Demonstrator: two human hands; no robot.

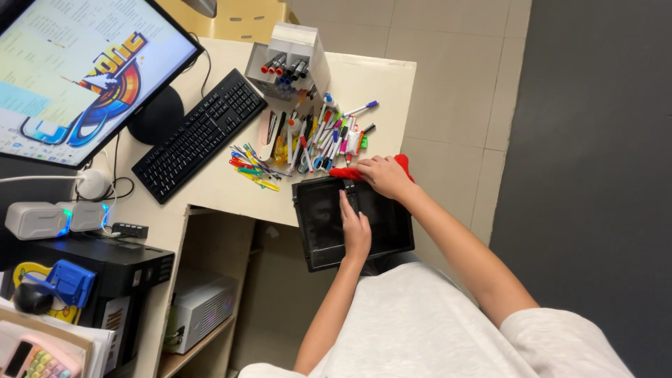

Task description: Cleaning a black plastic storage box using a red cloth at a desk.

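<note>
Black tray (pixel 322 231) at desk edge, under both hands. Left hand (pixel 355 227) flat inside, fingers loose, steadying. Right hand (pixel 383 175) at far rim, clutching red cloth (pixel 344 172); pen pile (pixel 308 140) just beyond.

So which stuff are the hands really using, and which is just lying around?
In use:
- black tray, under the left hand
- red cloth, under the right hand

Lying about:
- pile of pens
- keyboard
- monitor
- marker box
</note>
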